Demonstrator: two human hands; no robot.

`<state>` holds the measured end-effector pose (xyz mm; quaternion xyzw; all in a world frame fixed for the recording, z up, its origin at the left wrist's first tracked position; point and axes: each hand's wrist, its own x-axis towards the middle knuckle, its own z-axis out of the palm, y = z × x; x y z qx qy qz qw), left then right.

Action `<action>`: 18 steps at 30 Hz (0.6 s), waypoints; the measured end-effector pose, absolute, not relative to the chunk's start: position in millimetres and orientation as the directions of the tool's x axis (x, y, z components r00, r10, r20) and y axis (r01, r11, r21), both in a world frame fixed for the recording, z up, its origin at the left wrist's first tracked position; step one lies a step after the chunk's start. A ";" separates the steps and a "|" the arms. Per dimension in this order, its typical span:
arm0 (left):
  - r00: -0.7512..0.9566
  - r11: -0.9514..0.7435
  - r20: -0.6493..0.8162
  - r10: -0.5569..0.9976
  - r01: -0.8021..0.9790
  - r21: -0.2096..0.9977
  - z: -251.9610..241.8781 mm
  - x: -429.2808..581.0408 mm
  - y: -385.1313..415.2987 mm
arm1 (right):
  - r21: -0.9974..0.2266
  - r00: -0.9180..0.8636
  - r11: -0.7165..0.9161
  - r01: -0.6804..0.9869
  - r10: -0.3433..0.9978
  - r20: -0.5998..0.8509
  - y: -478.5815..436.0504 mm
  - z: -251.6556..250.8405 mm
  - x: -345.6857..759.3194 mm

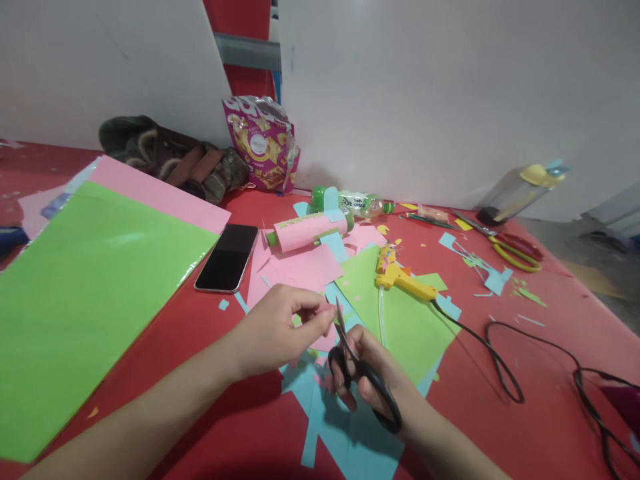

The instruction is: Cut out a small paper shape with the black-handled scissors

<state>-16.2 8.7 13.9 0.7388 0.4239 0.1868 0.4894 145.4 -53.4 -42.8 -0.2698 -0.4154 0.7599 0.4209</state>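
Note:
My right hand (pixel 373 377) grips black-handled scissors (pixel 357 367), blades pointing up toward my left hand. My left hand (pixel 280 327) pinches a tiny paper piece (pixel 331 312) at the blade tips; its colour is hard to make out. Both hands hover over blue paper scraps (pixel 345 433) and a light green sheet (pixel 405 320) on the red table (pixel 540 373). A pink-wrapped bottle (pixel 307 230) with green trim lies beyond the hands.
A large green sheet (pixel 75 293) over pink paper (pixel 155 190) lies left, with a black phone (pixel 227 257) beside it. A yellow glue gun (pixel 400 277) with black cord (pixel 500 360), red-yellow scissors (pixel 515 250), a green bottle (pixel 350 200), a snack bag (pixel 263 143) and a tipped container (pixel 520 190) lie around.

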 end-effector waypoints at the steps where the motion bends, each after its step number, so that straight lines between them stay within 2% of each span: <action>1: 0.574 -0.161 -0.139 0.807 0.441 0.883 14.0 -16.1 8.7 | -0.853 -0.503 -0.312 -0.418 0.861 -0.068 -53.4 -45.3 145.8; 12: 0.561 -0.134 -0.177 0.809 0.469 0.873 13.3 -14.9 8.5 | -0.809 -0.537 -0.352 -0.471 0.842 -0.053 -49.3 -66.8 146.5; 18: 0.560 -0.128 -0.183 0.808 0.471 0.873 11.1 -15.8 10.0 | -0.828 -0.522 -0.334 -0.451 0.851 -0.059 -52.2 -48.8 145.6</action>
